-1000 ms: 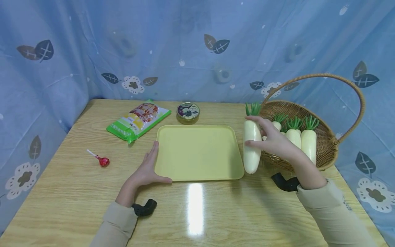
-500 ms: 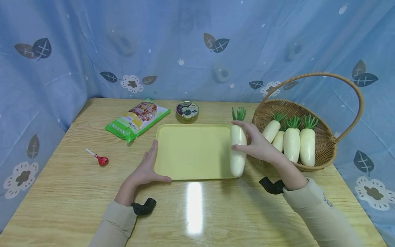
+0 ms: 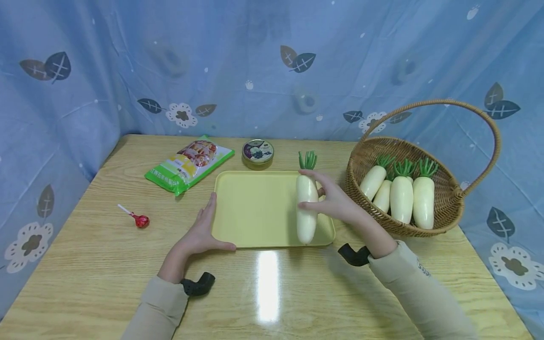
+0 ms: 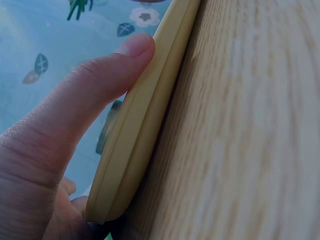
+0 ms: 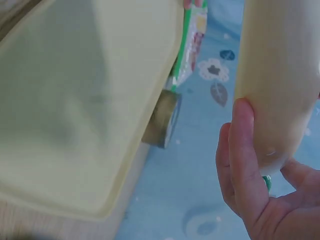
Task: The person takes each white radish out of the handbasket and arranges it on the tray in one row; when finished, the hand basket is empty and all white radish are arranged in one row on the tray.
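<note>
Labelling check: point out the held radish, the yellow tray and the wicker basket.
radish point(image 3: 306, 208), head view, middle of white body.
yellow tray point(image 3: 255, 208), head view, bare floor.
wicker basket point(image 3: 451, 208), head view, right wall.

Left hand point(image 3: 199, 233) flat — right hand point(image 3: 335, 203) curled, gripping

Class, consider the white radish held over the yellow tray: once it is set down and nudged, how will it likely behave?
The white radish is long and round, so it would probably roll sideways. The yellow tray has a raised rim that may stop it. It keeps its shape in the right hand, so it seems stiff, and its glossy skin could be slippery.
</note>
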The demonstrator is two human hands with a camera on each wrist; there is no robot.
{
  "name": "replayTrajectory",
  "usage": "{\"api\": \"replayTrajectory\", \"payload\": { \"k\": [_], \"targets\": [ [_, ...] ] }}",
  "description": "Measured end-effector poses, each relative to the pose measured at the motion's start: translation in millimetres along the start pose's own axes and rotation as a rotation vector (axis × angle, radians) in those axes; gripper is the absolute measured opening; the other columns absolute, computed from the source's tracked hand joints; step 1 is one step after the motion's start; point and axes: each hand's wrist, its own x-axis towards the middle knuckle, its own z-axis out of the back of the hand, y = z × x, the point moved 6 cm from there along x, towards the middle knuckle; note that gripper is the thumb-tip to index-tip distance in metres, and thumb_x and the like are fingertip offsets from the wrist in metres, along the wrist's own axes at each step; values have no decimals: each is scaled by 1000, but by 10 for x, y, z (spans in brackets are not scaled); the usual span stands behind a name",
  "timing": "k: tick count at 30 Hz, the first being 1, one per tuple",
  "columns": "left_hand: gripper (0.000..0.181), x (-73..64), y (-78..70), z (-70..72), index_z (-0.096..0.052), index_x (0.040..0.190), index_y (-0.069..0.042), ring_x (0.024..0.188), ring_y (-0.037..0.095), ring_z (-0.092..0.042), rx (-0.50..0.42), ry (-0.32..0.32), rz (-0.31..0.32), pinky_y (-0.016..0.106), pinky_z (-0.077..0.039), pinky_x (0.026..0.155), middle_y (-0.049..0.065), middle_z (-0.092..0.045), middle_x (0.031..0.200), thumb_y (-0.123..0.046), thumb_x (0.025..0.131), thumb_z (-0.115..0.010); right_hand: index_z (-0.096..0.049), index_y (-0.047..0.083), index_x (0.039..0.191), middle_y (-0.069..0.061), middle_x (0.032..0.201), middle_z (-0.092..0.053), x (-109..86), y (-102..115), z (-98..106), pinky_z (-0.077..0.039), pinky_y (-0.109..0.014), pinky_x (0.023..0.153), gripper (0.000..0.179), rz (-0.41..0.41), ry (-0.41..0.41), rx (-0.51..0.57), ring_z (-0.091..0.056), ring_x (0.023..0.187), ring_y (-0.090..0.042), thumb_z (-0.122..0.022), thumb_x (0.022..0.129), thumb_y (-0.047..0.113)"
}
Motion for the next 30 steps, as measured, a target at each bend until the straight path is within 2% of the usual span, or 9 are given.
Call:
{"api": "replayTrajectory", "payload": {
  "k": [3,8,15,24,30],
  "targets": [
    [141,2,-4,-2,16,144,-5,138,29,6,-1,1,0,49,5,109,16,11,151,-43,54,-86,-32,10,141,-18,139,-31,53,12,-78,-52,-32,63,76,6,14,38,-57,82,-28,-73,77,14],
    [141,10,-11,-3,16,144,-5,138,29,6,1,-1,-6,50,5,109,16,11,151,-43,54,-86,-32,8,141,-17,137,-34,145,23,-182,-53,-33,62,76,6,42,90,-59,80,-27,-73,77,11],
    [140,0,1,-4,16,144,-5,138,29,7,14,1,8,49,5,109,16,12,151,-42,55,-86,-34,14,141,-16,127,-43,304,-7,-337,-53,-33,60,77,-59,62,136,-62,76,-25,-74,76,12],
    [141,-5,-5,-2,16,144,-6,137,31,7,19,1,18,49,4,109,15,13,151,-43,54,-86,-34,11,140,-22,125,-40,461,-14,-538,-54,-33,60,77,-90,88,229,-62,74,-26,-74,74,8],
    [142,-12,5,5,16,144,-8,138,30,6,14,-1,32,49,3,109,14,12,151,-44,53,-86,-34,10,140,-22,125,-40,566,-71,-646,-54,-32,58,76,-116,95,241,-61,74,-24,-73,75,8]
  ]
}}
